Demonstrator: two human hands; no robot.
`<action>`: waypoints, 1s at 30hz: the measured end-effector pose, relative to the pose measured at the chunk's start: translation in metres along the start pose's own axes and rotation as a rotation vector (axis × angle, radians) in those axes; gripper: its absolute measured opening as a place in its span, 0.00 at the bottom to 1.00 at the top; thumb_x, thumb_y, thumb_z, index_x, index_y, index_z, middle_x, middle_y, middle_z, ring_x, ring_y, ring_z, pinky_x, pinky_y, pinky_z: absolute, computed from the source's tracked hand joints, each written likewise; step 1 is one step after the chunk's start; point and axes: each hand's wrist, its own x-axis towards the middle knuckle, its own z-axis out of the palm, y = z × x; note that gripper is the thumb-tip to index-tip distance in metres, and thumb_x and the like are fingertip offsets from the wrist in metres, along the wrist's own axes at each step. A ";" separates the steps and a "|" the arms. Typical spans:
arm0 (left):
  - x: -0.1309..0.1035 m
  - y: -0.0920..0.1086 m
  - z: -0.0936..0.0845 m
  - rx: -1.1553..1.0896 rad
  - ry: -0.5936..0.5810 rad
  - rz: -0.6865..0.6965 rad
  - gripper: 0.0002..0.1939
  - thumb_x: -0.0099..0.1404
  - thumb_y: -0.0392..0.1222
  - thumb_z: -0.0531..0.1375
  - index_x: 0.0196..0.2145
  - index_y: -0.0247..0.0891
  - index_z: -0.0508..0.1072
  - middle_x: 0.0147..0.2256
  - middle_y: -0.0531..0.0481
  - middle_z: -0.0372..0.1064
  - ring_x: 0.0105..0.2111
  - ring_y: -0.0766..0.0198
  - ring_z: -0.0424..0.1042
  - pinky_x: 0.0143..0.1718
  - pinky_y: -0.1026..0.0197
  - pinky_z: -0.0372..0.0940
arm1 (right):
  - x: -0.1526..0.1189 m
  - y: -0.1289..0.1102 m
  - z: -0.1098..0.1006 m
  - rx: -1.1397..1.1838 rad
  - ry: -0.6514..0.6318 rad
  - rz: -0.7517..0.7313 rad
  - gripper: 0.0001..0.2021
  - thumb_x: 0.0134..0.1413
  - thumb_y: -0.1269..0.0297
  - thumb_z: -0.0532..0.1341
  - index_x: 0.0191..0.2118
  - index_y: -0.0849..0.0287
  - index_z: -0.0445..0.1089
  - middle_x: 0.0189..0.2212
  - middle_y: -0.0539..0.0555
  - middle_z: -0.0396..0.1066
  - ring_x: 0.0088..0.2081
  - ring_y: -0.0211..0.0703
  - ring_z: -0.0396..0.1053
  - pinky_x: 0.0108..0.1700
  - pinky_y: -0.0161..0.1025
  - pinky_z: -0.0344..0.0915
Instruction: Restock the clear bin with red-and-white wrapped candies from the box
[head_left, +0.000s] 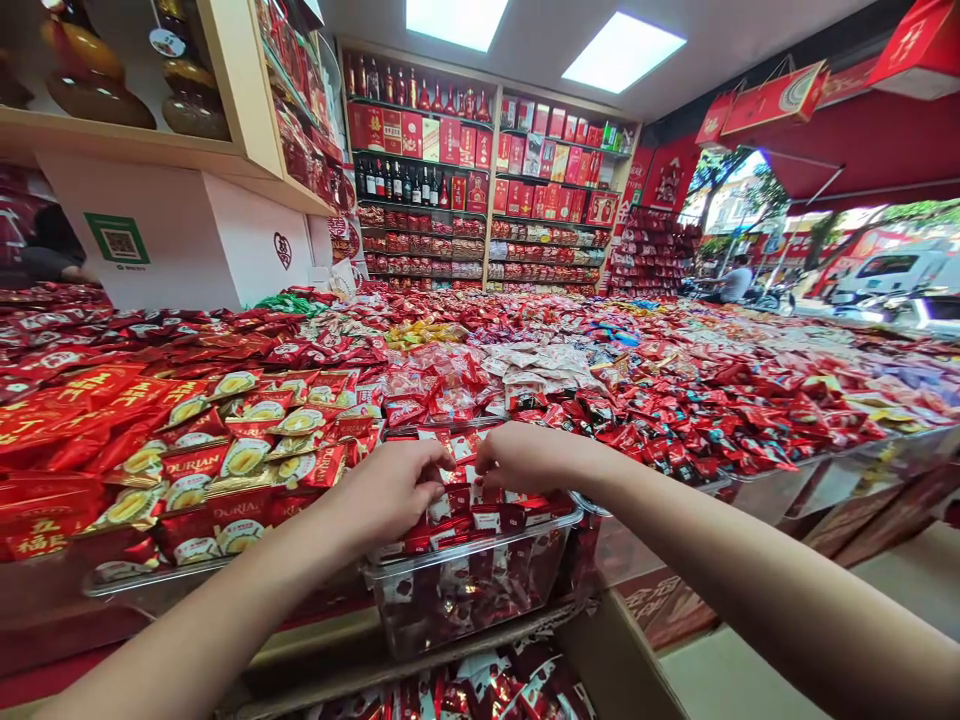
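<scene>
Both my hands reach into a clear plastic bin filled with small red-and-white wrapped candies. My left hand lies knuckles up on the pile, fingers curled around candies. My right hand sits just to its right, its fingers pinched on a candy wrapper at the top of the pile. The fingertips of the two hands nearly meet over the bin's middle.
Red durian candy packs fill the bin to the left. Heaps of red wrapped sweets cover the wide counter. Shelves of bottles and red boxes line the back wall. A person sits at the open shopfront, right. More candy lies below.
</scene>
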 end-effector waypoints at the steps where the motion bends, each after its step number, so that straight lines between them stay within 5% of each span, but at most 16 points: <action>1: 0.000 0.000 0.001 -0.005 -0.001 0.004 0.10 0.53 0.36 0.51 0.32 0.41 0.70 0.23 0.54 0.68 0.23 0.63 0.65 0.23 0.65 0.56 | 0.000 0.000 0.002 -0.015 -0.027 -0.001 0.12 0.43 0.72 0.55 0.33 0.61 0.74 0.24 0.54 0.73 0.24 0.37 0.65 0.23 0.32 0.53; 9: -0.001 0.006 0.008 -0.055 -0.017 0.081 0.11 0.55 0.36 0.52 0.35 0.39 0.70 0.27 0.53 0.71 0.27 0.65 0.68 0.27 0.66 0.59 | 0.019 0.014 0.024 -0.085 0.032 -0.042 0.16 0.42 0.75 0.55 0.37 0.58 0.73 0.30 0.56 0.74 0.30 0.42 0.69 0.29 0.33 0.56; 15: -0.005 0.009 0.011 0.100 -0.014 0.123 0.12 0.57 0.35 0.50 0.31 0.38 0.73 0.31 0.47 0.73 0.31 0.62 0.69 0.32 0.63 0.60 | -0.004 0.001 0.019 0.024 0.240 -0.039 0.12 0.49 0.67 0.52 0.33 0.61 0.72 0.28 0.57 0.73 0.30 0.42 0.68 0.28 0.34 0.54; 21: -0.001 0.011 0.008 0.223 -0.030 0.132 0.13 0.55 0.31 0.49 0.27 0.37 0.73 0.28 0.45 0.73 0.28 0.60 0.69 0.28 0.62 0.59 | -0.019 -0.009 0.017 0.254 0.178 -0.120 0.15 0.55 0.65 0.47 0.37 0.62 0.69 0.32 0.57 0.72 0.30 0.39 0.66 0.28 0.33 0.54; 30: 0.001 0.000 0.003 0.217 -0.102 0.138 0.12 0.55 0.36 0.50 0.28 0.42 0.73 0.26 0.52 0.73 0.26 0.63 0.69 0.26 0.65 0.58 | -0.015 -0.008 0.029 0.300 0.197 -0.075 0.09 0.47 0.66 0.54 0.36 0.62 0.67 0.31 0.57 0.71 0.32 0.42 0.66 0.31 0.34 0.56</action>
